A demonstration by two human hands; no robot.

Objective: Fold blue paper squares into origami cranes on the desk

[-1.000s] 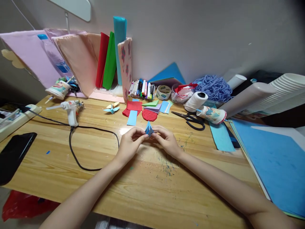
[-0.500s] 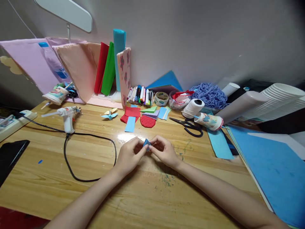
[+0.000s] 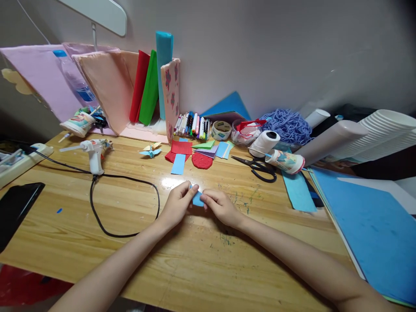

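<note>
A small piece of blue paper is pinched between my two hands over the middle of the wooden table. My left hand grips its left side, thumb on top. On its right edge, my right hand closes thumb and fingertips. Part of the paper is hidden by the fingers. Just beyond my hands lie a light-blue paper strip, red paper pieces, a red round piece and several coloured paper slips. Folded paper cranes sit farther left.
At left are a white glue gun with its looping black cable and a black phone-like slab. Black scissors, a thread spool and a decorated paper cup lie at right. Blue sheets cover the right edge.
The blue paper was a folded, pointed shape and now shows a flatter, wider, lighter face. My hands have shifted slightly apart and turned. The view has tilted a little downward.
</note>
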